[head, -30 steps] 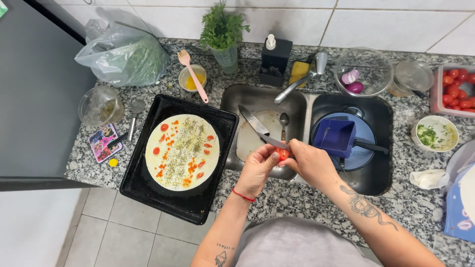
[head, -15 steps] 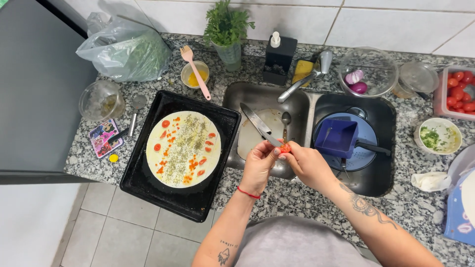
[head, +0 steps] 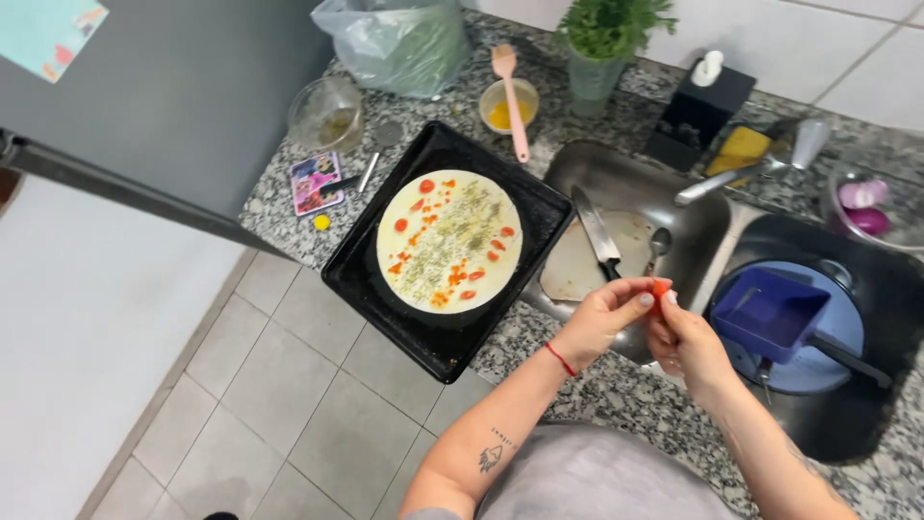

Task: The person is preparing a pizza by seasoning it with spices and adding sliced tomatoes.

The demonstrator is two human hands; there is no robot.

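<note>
1. We see the left hand (head: 604,318) and right hand (head: 685,345) meeting over the sink's (head: 698,217) front edge.
2. Both hands' fingertips are closed in a pinch on a small red tomato piece (head: 659,289), held between them.
3. The knife (head: 597,231) lies in the sink just beyond.
4. To the left, the black baking tray (head: 452,342) holds a topped round flatbread (head: 449,241).

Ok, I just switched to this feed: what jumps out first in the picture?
The pale round flatbread, dotted with red tomato bits and herbs, stands out on the black baking tray at centre-left of the granite counter. Right of it, over the metal sink, the left hand and right hand meet around a small red tomato piece, with a knife lying on a board in the sink.
</note>
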